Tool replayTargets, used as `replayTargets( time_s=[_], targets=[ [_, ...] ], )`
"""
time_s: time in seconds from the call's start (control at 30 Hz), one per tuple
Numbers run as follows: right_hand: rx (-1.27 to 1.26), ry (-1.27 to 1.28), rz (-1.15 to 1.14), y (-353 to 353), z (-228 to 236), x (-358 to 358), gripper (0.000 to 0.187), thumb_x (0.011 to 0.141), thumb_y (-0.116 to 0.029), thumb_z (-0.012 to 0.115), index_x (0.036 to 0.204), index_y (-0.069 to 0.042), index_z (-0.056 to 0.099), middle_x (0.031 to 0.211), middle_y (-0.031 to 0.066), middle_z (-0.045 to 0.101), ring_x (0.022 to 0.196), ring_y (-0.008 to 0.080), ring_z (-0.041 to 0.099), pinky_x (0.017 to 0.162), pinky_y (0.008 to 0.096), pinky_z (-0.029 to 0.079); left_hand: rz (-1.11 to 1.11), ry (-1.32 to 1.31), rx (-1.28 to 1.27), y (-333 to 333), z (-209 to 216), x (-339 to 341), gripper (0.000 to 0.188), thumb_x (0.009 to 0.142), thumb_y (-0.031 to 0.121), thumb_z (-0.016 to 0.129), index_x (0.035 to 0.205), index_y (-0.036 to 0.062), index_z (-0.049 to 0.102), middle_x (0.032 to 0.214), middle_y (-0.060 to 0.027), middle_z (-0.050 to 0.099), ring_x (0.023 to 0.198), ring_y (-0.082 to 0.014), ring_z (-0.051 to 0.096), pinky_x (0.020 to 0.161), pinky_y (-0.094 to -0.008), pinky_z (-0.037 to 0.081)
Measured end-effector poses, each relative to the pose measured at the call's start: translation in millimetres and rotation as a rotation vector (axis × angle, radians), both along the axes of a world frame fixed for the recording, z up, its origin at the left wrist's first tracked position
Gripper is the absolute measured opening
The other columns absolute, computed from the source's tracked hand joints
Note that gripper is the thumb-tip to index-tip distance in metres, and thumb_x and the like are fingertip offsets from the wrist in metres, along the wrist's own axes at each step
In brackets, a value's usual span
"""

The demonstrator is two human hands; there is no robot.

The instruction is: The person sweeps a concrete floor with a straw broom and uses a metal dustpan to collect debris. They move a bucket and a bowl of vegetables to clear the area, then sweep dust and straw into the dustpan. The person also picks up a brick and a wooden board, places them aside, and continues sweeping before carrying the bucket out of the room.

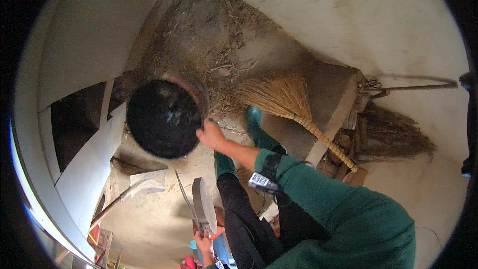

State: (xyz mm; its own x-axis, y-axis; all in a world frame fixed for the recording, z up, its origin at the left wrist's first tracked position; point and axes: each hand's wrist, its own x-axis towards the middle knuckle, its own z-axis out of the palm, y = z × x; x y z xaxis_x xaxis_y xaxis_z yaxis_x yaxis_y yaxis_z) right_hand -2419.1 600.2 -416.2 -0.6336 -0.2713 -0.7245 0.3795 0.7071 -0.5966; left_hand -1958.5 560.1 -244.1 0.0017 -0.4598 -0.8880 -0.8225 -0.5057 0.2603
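Note:
My right hand (211, 134) is closed on the near right rim of a large round vessel (164, 119), black inside with faint glints. Its outer wall looks reddish at the far side, and what it contains is too dark to tell. Lower down, my left hand (204, 244) is closed around the end of a long, narrow, blade-like piece (185, 193). A thick grey round piece (206, 206) sits right beside that blade. I cannot tell whether the left hand holds this one too. A straw broom (279, 97) lies to the right of the vessel, its wrapped handle (328, 143) slanting down to the right.
My green boots (254, 122) stand just right of the vessel. Straw and debris (224, 65) litter the floor toward the corner. A broad-headed tool with a wooden shaft (149, 182) lies at left near white panels (92, 169). At right are a ledge (333, 119) and wall.

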Motion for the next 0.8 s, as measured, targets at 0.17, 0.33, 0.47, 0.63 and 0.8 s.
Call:
replayTargets(
  time_s=[0.17, 0.33, 0.47, 0.63, 0.8],
  targets=[
    [-0.357, -0.032, 0.403, 24, -17, 27, 0.034, 0.082, -0.024, 0.061, 0.102, 0.003, 0.060, 0.092, 0.0270, 0.064, 0.093, 0.0427, 0.063, 0.083, 0.0477, 0.049, 0.092, -0.052, 0.071, 2, 14, -7, 0.016, 0.091, 0.012, 0.061, 0.080, 0.0106, 0.050, 0.062, 0.0015, 0.051, 0.047, -0.0073, 0.044, 0.039, -0.0231, 0.033],
    [0.393, 0.194, 0.418, 280, 16, -79, 0.055, 0.076, -0.036, 0.069, 0.119, -0.004, 0.058, 0.113, 0.0176, 0.061, 0.102, 0.0380, 0.059, 0.089, 0.0452, 0.047, 0.165, -0.119, 0.138, 4, 23, -25, 0.010, 0.090, 0.009, 0.061, 0.099, 0.0093, 0.057, 0.066, 0.0017, 0.053, 0.050, -0.0062, 0.046, 0.039, -0.0218, 0.034],
    [1.174, -0.234, 0.786, 488, 54, -69, 0.070, 0.064, -0.051, 0.078, 0.120, -0.012, 0.060, 0.121, 0.0129, 0.059, 0.105, 0.0343, 0.059, 0.085, 0.0519, 0.049, 0.189, -0.176, 0.174, 0, 25, -34, 0.007, 0.090, 0.012, 0.062, 0.091, 0.0121, 0.055, 0.065, 0.0020, 0.053, 0.048, -0.0073, 0.045, 0.039, -0.0220, 0.034],
    [1.056, -0.400, 0.663, 569, 54, 3, 0.068, 0.074, -0.050, 0.071, 0.122, -0.004, 0.058, 0.108, 0.0185, 0.064, 0.094, 0.0383, 0.063, 0.077, 0.0501, 0.054, 0.086, -0.210, 0.159, 3, 33, -41, 0.005, 0.090, 0.013, 0.061, 0.088, 0.0136, 0.056, 0.068, 0.0013, 0.055, 0.049, -0.0079, 0.044, 0.040, -0.0227, 0.035],
    [0.764, -0.007, 0.443, 563, 107, 27, 0.045, 0.075, -0.026, 0.073, 0.108, 0.000, 0.059, 0.088, 0.0233, 0.064, 0.084, 0.0434, 0.061, 0.073, 0.0526, 0.049, 0.110, -0.246, 0.166, 18, 44, -47, 0.014, 0.090, 0.020, 0.064, 0.083, 0.0107, 0.058, 0.068, 0.0009, 0.057, 0.049, -0.0081, 0.045, 0.040, -0.0237, 0.037]
  ],
)
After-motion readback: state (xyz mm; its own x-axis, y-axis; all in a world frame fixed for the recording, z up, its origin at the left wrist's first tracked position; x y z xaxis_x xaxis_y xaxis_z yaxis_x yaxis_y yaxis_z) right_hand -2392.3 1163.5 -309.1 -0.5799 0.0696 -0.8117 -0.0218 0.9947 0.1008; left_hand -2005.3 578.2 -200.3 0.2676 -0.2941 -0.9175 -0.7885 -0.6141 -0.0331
